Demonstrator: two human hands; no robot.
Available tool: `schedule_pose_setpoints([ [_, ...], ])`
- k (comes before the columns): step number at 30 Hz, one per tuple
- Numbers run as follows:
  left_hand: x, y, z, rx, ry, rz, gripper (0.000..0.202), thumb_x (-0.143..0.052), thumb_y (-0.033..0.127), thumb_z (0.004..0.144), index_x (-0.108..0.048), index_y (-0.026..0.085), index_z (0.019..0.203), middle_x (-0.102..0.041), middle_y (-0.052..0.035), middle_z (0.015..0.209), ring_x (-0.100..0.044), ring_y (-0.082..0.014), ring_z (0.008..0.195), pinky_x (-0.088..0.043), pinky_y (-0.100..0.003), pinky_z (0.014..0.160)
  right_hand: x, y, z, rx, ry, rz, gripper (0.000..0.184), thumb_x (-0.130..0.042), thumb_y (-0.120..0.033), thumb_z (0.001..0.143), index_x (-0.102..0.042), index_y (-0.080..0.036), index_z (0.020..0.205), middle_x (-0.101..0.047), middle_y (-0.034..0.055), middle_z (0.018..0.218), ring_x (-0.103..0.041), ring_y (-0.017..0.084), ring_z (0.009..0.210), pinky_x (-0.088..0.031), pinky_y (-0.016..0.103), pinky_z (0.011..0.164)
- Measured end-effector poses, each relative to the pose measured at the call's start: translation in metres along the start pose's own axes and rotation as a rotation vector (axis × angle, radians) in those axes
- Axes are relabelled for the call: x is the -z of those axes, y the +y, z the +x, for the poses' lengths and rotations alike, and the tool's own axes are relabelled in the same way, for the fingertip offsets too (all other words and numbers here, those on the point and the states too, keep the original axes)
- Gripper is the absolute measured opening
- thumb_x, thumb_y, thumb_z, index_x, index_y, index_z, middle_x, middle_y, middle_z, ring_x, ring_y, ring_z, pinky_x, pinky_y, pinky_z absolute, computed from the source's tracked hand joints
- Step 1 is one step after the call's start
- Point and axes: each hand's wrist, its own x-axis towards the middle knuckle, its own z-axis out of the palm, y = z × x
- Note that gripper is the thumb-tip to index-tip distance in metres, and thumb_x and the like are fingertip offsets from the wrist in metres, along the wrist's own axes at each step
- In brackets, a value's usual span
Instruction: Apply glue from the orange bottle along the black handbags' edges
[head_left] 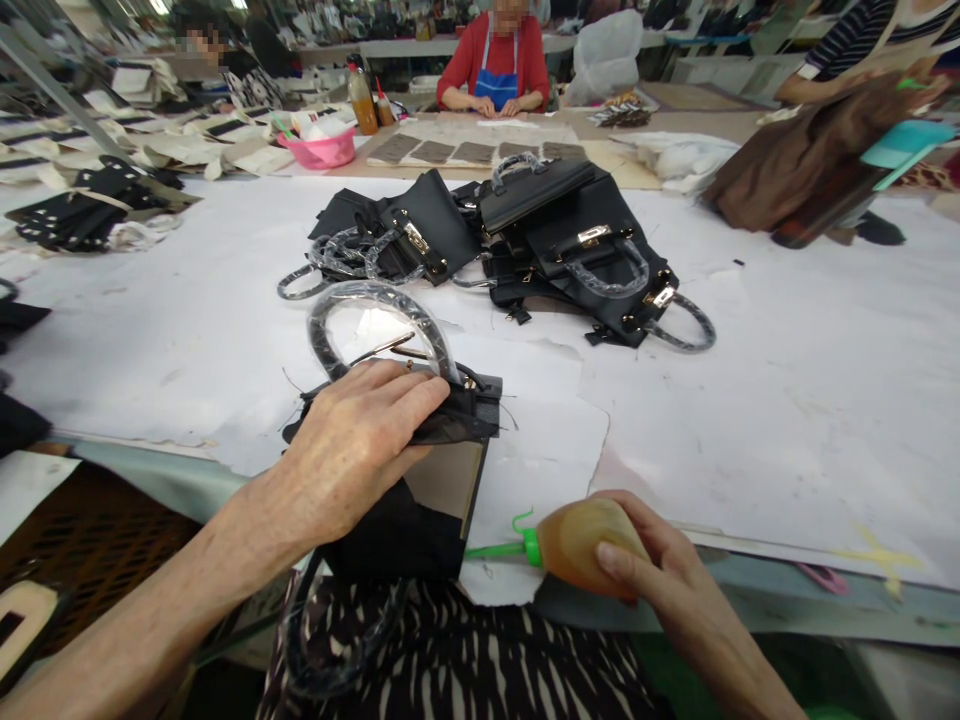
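My left hand (358, 440) presses flat, fingers together, on the top of a black handbag (420, 500) at the near table edge. The bag's plastic-wrapped handle (375, 300) arches up just beyond my fingers. My right hand (645, 565) grips an amber glue squeeze bottle (574, 540). Its green nozzle (499, 548) points left toward the bag's lower right corner.
A pile of finished black handbags (570, 240) lies mid-table on white paper (787, 380). Black cut pieces (82, 215) sit at far left, a pink bowl (324, 150) and bottles (363, 100) behind. A person in red with a blue apron (495, 60) sits opposite; another person (840, 130) stands at right.
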Motion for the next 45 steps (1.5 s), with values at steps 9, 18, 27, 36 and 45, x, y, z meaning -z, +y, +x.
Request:
schedule_pose_setpoints([
  [9,0.000,0.001,0.000,0.002,-0.010,-0.004,0.023,-0.058,0.011,0.076,-0.054,0.016,0.098,-0.063,-0.0096,0.102,-0.056,-0.0268,0.095,-0.047,-0.036,0.076,-0.001,0.007,0.002,-0.046,-0.005,0.065,0.037,-0.060,-0.050,0.084,-0.054,-0.017,0.099,-0.051,0.0004,0.070,-0.043,0.016,0.057,-0.032,0.021,0.041],
  [18,0.001,0.001,0.000,0.000,-0.022,0.000,0.022,-0.060,0.012,0.077,-0.054,0.016,0.098,-0.063,-0.0104,0.101,-0.056,-0.0276,0.093,-0.048,-0.037,0.075,-0.004,0.004,0.001,-0.045,0.011,0.006,0.036,-0.061,-0.050,0.083,-0.056,-0.016,0.094,-0.051,-0.0006,0.065,-0.041,0.013,0.051,-0.031,0.020,0.040],
  [27,-0.002,-0.001,0.002,0.019,-0.011,-0.010,0.020,-0.058,0.012,0.077,-0.054,0.016,0.097,-0.063,-0.0097,0.101,-0.056,-0.0271,0.094,-0.048,-0.037,0.076,-0.008,0.004,-0.001,-0.078,-0.036,0.040,0.039,-0.061,-0.052,0.081,-0.055,-0.016,0.094,-0.050,-0.0003,0.068,-0.043,0.014,0.054,-0.031,0.019,0.039],
  [36,-0.001,-0.015,0.022,0.147,-0.070,-0.077,0.020,-0.057,0.013,0.080,-0.058,0.017,0.100,-0.062,-0.0063,0.094,-0.057,-0.0227,0.093,-0.047,-0.031,0.078,-0.008,-0.013,-0.010,-0.034,0.007,-0.041,0.040,-0.065,-0.051,0.074,-0.058,-0.019,0.097,-0.058,0.0012,0.074,-0.049,0.018,0.060,-0.032,0.023,0.044],
  [45,-0.006,-0.037,0.055,0.227,-0.088,-0.164,0.017,-0.064,0.022,0.079,-0.064,0.021,0.096,-0.062,-0.0011,0.083,-0.058,-0.0173,0.078,-0.042,-0.024,0.068,-0.016,-0.020,-0.007,-0.102,-0.105,0.273,0.044,-0.067,-0.057,0.072,-0.060,-0.016,0.089,-0.059,0.0035,0.068,-0.048,0.014,0.050,-0.020,0.019,0.038],
])
